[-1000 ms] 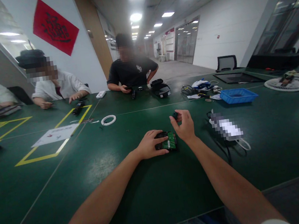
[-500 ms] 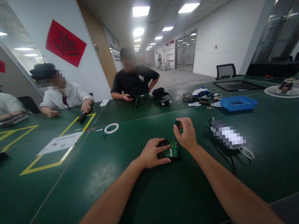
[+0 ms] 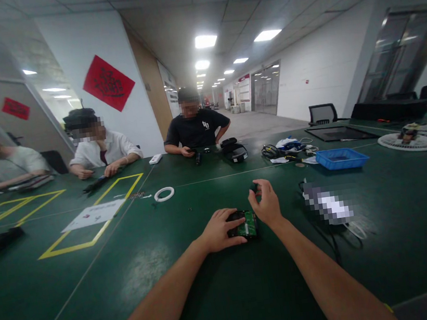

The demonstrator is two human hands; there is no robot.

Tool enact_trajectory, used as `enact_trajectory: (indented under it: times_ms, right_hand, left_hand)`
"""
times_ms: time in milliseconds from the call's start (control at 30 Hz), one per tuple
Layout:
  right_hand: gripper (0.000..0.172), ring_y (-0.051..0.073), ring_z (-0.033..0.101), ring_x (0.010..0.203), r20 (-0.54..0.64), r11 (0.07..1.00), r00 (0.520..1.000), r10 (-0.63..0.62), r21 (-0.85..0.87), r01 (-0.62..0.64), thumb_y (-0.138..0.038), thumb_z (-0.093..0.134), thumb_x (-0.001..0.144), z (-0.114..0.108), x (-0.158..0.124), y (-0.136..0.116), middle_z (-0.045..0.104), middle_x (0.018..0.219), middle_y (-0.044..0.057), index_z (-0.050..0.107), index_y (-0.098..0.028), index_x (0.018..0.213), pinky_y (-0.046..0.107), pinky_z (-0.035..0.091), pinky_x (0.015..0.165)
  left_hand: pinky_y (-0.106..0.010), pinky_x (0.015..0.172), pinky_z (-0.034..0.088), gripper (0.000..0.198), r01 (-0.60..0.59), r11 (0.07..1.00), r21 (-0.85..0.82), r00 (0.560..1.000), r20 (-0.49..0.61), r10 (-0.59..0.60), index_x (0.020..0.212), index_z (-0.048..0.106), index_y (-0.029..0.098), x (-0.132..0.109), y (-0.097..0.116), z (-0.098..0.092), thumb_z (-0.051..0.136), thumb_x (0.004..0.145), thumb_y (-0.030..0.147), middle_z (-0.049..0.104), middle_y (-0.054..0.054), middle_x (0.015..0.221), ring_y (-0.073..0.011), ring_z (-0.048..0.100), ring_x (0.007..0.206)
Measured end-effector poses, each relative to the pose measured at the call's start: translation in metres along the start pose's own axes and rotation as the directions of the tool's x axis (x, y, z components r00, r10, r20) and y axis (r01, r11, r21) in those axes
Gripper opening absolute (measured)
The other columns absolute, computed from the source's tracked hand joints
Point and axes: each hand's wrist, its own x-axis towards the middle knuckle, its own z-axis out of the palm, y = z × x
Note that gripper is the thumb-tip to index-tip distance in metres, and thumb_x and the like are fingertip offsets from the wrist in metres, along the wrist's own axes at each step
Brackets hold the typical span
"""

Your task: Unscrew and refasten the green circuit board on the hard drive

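Note:
A hard drive [image 3: 250, 224] lies on the green table with its green circuit board facing up. My left hand [image 3: 220, 231] grips it from the left, thumb along the near edge and fingers reaching over the board and far side. Above the drive's right part, my right hand [image 3: 268, 203] is closed in a pinch around the dark handle of a small screwdriver [image 3: 254, 187]. Its thin shaft points down toward the board. Whether the tip touches a screw is too small to tell.
To the right lies a pixelated device [image 3: 327, 205] with cables. Beyond it stand a blue tray [image 3: 342, 160] and a round white fan grille [image 3: 406, 142]. A white ring [image 3: 164, 194] and a paper sheet [image 3: 93, 215] lie left. Several people sit across the table.
The camera view has tilted upward, so everything sits lower in the picture. Both hands keep their hold on the drive and screwdriver. A person at left has shifted a dark object leftward.

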Motion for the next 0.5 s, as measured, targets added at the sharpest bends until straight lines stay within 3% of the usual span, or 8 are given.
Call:
enact_trajectory:
  times_ms: [267,400,500]
  right_hand:
    - [0.035,0.023,0.066,0.088,0.034,0.999,0.999,-0.035,-0.018,0.036,-0.038,0.058,0.095,0.002,-0.002,-0.001,0.062,0.114,0.012,0.054,-0.022,0.126,0.042,0.061,0.078]
    - [0.038,0.025,0.066,0.098,0.018,0.998,0.998,-0.061,-0.017,0.062,-0.032,0.054,0.096,0.003,-0.002,0.001,0.059,0.122,0.015,0.052,-0.021,0.132,0.044,0.062,0.08]
    - [0.04,0.026,0.065,0.106,-0.028,0.998,0.998,-0.057,0.01,0.057,-0.033,0.055,0.096,0.007,-0.002,0.006,0.058,0.129,0.016,0.049,-0.02,0.133,0.044,0.063,0.081]
  left_hand:
    - [-0.059,0.109,0.036,0.068,0.029,0.995,0.094,0.999,-0.024,-0.027,0.142,0.058,0.028,0.0,0.012,-0.003,0.059,0.088,0.068,0.046,-0.015,0.15,-0.0368,0.045,0.134]
    - [-0.062,0.114,0.028,0.072,-0.005,0.987,0.161,0.999,-0.04,0.012,0.149,0.049,0.024,0.001,0.041,-0.006,0.061,0.088,0.061,0.045,-0.017,0.151,-0.0393,0.04,0.138]
    - [-0.057,0.116,0.031,0.072,-0.037,0.987,0.155,0.998,-0.036,0.043,0.15,0.047,0.018,0.003,0.065,-0.002,0.057,0.091,0.058,0.046,-0.018,0.149,-0.038,0.039,0.139]
